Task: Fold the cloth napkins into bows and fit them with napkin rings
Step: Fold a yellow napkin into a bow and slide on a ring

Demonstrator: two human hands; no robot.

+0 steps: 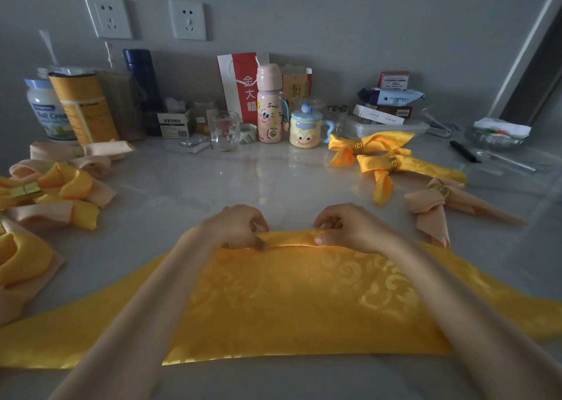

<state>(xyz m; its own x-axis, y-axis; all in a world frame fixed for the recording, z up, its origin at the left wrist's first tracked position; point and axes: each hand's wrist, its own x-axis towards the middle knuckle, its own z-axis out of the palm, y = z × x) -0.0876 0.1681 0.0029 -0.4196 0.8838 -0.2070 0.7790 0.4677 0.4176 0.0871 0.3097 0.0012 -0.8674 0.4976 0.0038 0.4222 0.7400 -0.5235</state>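
Pinching the far folded edge of the yellow napkin [304, 302], the left hand [240, 226] and right hand [349, 227] curl onto it side by side. Three ringed bows [375, 157] lie beyond the right hand; this fold looks barely begun, unringed.

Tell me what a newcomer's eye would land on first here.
The big yellow napkin spread across the near table edge stands out first, with the left hand and right hand pinching its far folded edge. Next come the finished yellow bows in gold rings at the right, and a heap of peach and yellow napkins at the left.
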